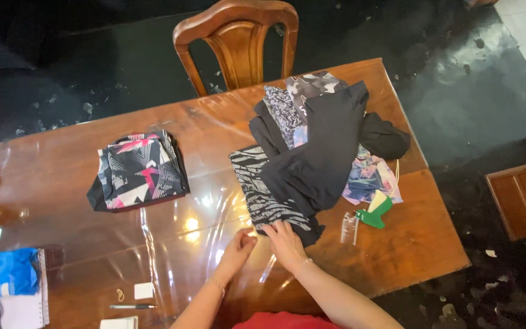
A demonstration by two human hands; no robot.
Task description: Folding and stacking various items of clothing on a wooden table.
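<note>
One patterned garment (138, 172) lies folded on the table (80, 225); the clothes pile (315, 146) waits. Her right hand (284, 242) presses flat on the zebra-striped piece (263, 192), left hand (238, 248) curled loosely beside, grasping nothing.

Setting: home dining room. Evidence: wooden counter (397, 256) under clear plastic cover, carved wooden chair (238, 42) at far side, dark floor (476, 91), clothes pile (318, 146).

Glossy clear plastic sheet (171, 244) covers the polished wooden table (409, 244); matt cloth garments (312, 152).

Wood table (397, 244) — clothes pile (318, 152), folded garment (138, 170)
</note>
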